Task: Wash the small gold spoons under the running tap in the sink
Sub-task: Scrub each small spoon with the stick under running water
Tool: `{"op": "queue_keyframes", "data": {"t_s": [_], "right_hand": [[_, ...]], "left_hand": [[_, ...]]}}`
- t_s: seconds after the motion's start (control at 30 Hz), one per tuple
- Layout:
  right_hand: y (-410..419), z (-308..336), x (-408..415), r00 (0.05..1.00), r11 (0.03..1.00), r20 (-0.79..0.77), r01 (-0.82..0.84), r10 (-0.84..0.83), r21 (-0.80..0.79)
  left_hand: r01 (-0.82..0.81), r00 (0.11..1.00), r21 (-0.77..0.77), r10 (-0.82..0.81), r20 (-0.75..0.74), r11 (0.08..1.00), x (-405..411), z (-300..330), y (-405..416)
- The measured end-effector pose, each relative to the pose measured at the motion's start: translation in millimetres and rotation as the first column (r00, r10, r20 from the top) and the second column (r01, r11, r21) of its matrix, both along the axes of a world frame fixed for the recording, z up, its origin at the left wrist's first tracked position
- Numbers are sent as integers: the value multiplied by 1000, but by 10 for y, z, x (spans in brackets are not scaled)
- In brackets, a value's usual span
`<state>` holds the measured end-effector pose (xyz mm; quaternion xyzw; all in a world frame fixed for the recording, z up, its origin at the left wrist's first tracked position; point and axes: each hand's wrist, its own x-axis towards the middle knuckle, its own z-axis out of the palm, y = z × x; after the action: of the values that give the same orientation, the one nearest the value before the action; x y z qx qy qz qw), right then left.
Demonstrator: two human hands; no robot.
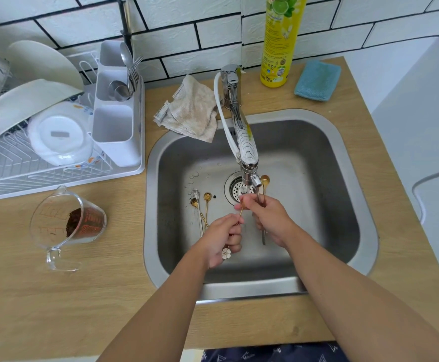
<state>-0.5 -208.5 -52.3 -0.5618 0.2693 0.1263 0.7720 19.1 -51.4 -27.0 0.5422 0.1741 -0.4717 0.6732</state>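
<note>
Over the steel sink (343, 205), my left hand (222, 237) grips the thin handle of a small gold spoon (240, 213) whose flower-shaped end (226, 253) hangs below my fist. My right hand (269, 218) pinches that spoon's bowl under the tap spout (249, 163), right above the drain (235, 189). Another gold spoon (265, 180) pokes up behind my right hand, its handle passing under the hand. Three more spoons (202, 205) lie on the sink floor to the left of the drain. The water stream is hard to make out.
A dish rack (56, 152) with bowls and a cutlery holder stands at the left. A glass measuring jug (67, 223) with dark grounds lies tipped on the wooden counter. A beige cloth (192, 108), a yellow detergent bottle (281, 40) and a blue sponge (317, 81) sit behind the sink.
</note>
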Motion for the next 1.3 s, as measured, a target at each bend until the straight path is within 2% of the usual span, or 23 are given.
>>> {"op": "queue_keyframes", "data": {"t_s": [0.07, 0.13, 0.2, 0.3, 0.4, 0.5, 0.63, 0.8, 0.9, 1.03, 1.1, 1.2, 1.3], "right_hand": [[-27, 8, 10, 1000, 989, -2, 7, -7, 148], [-33, 24, 12, 1000, 977, 9, 12, -14, 211], [-24, 32, 9, 999, 986, -11, 34, -33, 161], [-37, -6, 20, 995, 997, -72, 74, -72, 30], [-41, -37, 19, 993, 997, -97, 64, -61, 32], [-6, -59, -13, 999, 1000, -49, -3, 4, 23], [28, -65, -3, 1000, 994, -28, -4, 1, -113], [-29, -63, 3, 1000, 999, -24, -7, 8, 42], [-34, -61, 2, 1000, 1000, -9, -8, 8, 10], [-15, -57, 22, 997, 998, -69, 30, -33, -48], [-28, -56, 23, 997, 999, -77, 31, -32, -8], [-50, -41, 6, 999, 990, -37, -14, 19, 142], [-18, -30, -8, 997, 989, -23, -72, 76, 131]], "left_hand": [[-19, 996, -105, 9, -91, 994, 34, 7, 34], [3, 992, -159, -22, -121, 987, 43, 14, 55], [53, 995, -136, -64, -77, 989, 28, 22, 46], [112, 992, -20, -111, 53, 993, -6, 10, 21], [172, 972, 105, -186, 142, 979, -20, -15, 15], [182, 962, 181, -213, 172, 966, -22, -21, 22], [169, 965, 177, -200, 171, 970, -44, -2, 9], [150, 980, 112, -163, 113, 982, -23, 34, 10], [137, 987, 62, -141, 76, 989, -13, 45, 24], [166, 985, 33, -168, 49, 986, -30, 46, 27], [186, 981, 38, -187, 45, 982, -27, 36, 27], [189, 981, 42, -191, 38, 981, -28, 30, 33], [142, 989, 31, -143, 30, 989, -13, 20, 30]]}}
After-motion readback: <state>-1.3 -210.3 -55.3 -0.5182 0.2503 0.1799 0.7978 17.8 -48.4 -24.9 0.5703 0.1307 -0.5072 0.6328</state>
